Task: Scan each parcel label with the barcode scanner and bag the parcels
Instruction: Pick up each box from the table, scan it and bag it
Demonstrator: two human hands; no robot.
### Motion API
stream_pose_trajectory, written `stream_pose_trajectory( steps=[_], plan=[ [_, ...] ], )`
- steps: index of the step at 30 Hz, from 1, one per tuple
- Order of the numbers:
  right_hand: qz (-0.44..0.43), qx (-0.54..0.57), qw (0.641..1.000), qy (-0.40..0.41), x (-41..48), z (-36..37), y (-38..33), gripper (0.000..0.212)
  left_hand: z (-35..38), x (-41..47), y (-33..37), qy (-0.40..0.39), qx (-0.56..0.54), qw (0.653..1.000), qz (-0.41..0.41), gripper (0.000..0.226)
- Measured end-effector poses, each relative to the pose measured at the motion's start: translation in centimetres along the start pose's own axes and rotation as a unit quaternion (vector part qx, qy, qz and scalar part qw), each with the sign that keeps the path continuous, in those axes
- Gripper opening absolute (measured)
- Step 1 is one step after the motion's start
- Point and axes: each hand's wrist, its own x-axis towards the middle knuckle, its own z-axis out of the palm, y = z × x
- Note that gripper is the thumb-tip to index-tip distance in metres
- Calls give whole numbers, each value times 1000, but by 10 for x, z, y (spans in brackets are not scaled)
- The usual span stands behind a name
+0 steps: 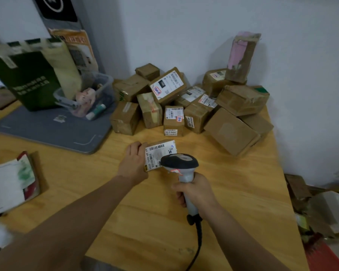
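Your big light wooden table (164, 222) filled most of the shot, pushed into the corner of the white walls. At the back of it sat the heap of brown cardboard parcels (239, 99), loads of them stacked and leaning on each other, a few with white labels showing. Left of the heap lay a flat grey mat (53, 132). A dark green paper bag (29, 79) stood on its far end, with a clear plastic tub (98, 89) of odds and ends just beside the bag.

Down front, your right hand (196, 190) was wrapped round the handle of the grey-and-black corded barcode scanner (181, 163). Its head was aimed at the small brown box with the white barcode label (159, 153). That box was near the middle of the table, just in front of the heap, label up. Couldn't tell if it rested on the wood or was lifted a bit. Your left hand (134, 163) held it by its left side.
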Motion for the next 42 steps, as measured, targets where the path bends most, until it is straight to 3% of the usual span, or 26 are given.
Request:
stream_pose_trajectory(
  steps=[13,42],
  plan=[
    [-77,-69,994,-18,-9,40,-6,9,-18,-28,-39,39,16,999,-33,90],
    [-110,-92,989,-36,-14,65,-10,11,-29,-51,-56,53,24,996,-72,97]
  ],
)
